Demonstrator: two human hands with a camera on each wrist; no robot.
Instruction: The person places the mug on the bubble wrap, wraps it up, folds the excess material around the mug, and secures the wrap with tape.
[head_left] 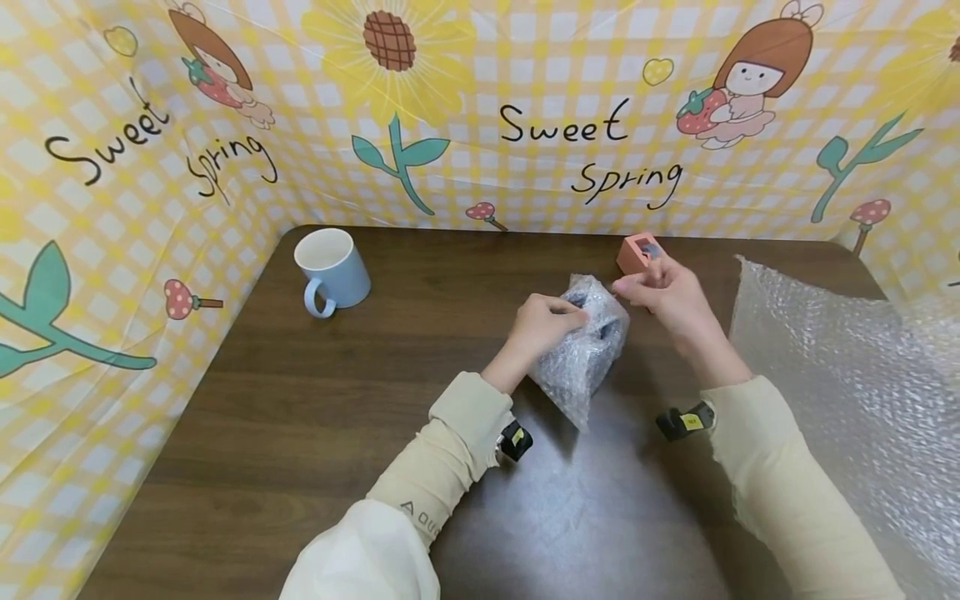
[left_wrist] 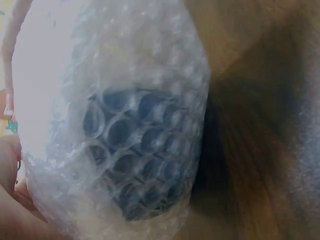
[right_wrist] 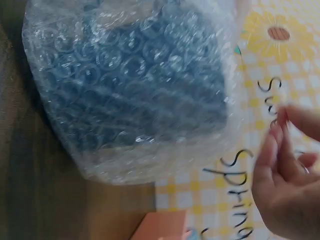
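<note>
A blue item wrapped in bubble wrap [head_left: 581, 362] stands on the table, its shape blurred by the bubbles. My left hand [head_left: 542, 327] grips the bundle's upper left side, and its fingers show at the edge of the left wrist view. Just right of the bundle's top is my right hand [head_left: 671, 300], thumb and fingertips brought together. Between them is a faint see-through bit that looks like clear tape [right_wrist: 283, 100]. Behind this hand sits a pink tape dispenser [head_left: 633, 254], partly covered by the fingers.
A light blue mug [head_left: 341, 271] stands at the back left, handle toward the front. A large sheet of bubble wrap [head_left: 840, 400] covers the right side of the table [head_left: 300, 450]. A yellow checked cloth [head_left: 480, 92] hangs around the back and sides.
</note>
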